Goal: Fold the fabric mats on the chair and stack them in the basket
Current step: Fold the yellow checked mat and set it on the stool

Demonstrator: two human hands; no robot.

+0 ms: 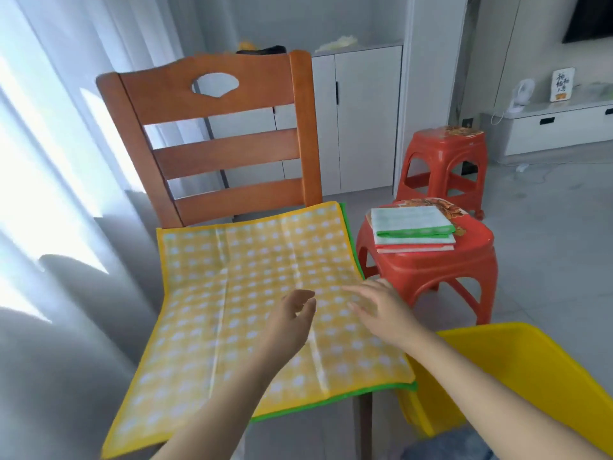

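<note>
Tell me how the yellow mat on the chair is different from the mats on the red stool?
The yellow mat lies spread out flat, covering the chair seat; the mats on the stool are folded small and stacked. The yellow mat has a yellow border and white dots; the top folded mat looks pale green with a green edge. Both hands, left and right, hover over the yellow mat; nothing touches the folded ones. All look like the same fabric kind.

— What sort of place is this?
— A home, a living room: sheer curtains (66,144), a wooden chair (215,134), white cabinets (361,117), two red plastic stools (444,161), a low TV unit (557,127) with a small fan (522,94), grey tiled floor (547,227)
</note>
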